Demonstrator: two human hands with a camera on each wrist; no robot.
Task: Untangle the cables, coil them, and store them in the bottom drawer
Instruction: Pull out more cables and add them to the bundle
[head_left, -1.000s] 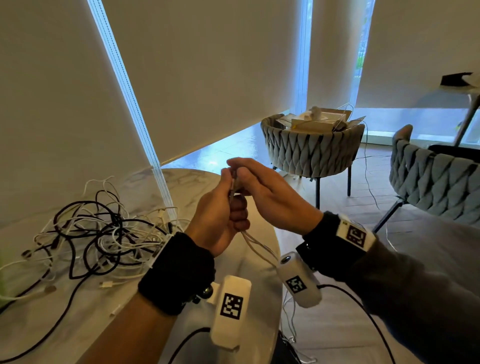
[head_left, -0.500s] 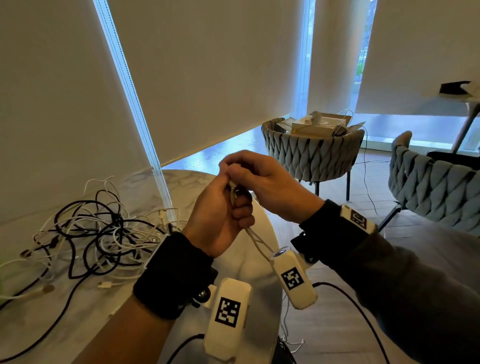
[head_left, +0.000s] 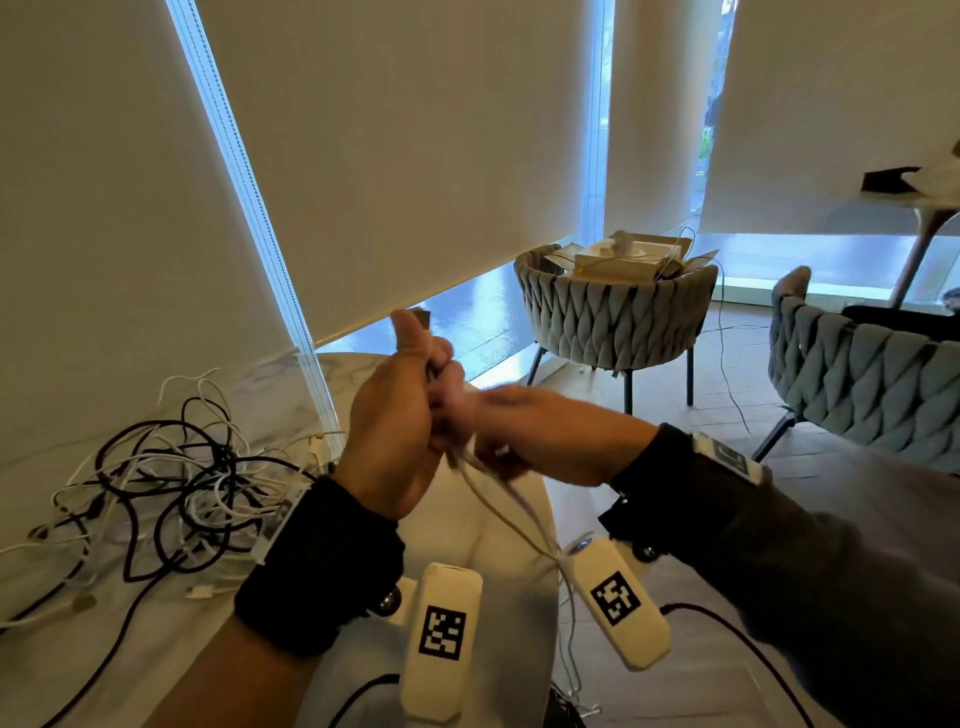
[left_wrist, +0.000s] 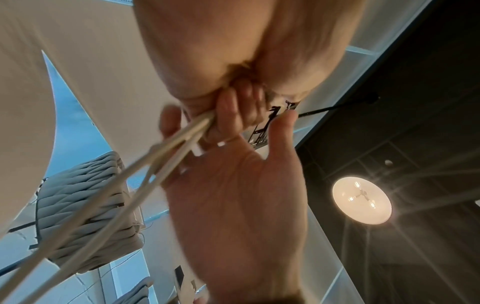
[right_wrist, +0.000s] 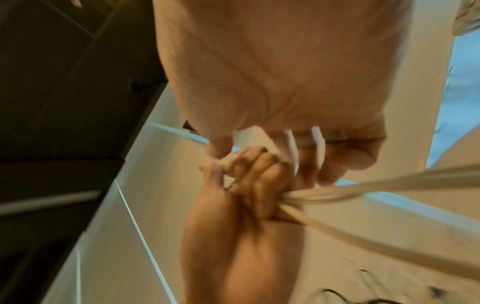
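Note:
My left hand (head_left: 395, 431), thumb up, grips a folded bundle of white cable (head_left: 511, 512) above the table's edge. Its fingers (right_wrist: 254, 176) curl round the strands (right_wrist: 363, 185), which trail down past my wrists. My right hand (head_left: 530, 441) is blurred, right against the left, and holds a loose run of the same cable (left_wrist: 161, 164) across its fingers (right_wrist: 306, 148). A tangle of black and white cables (head_left: 171, 488) lies on the marble table (head_left: 156, 649) to the left. No drawer is in view.
A woven grey chair (head_left: 613, 322) holding an open box (head_left: 623, 254) stands beyond the table. A second woven chair (head_left: 872, 379) is at the right. Roller blinds close off the left and back. A thin cord (head_left: 727, 364) runs over the wooden floor.
My right hand has dropped from above the left fist to beside and below it, moving fast. The left thumb has lifted. The tangle on the table has not moved.

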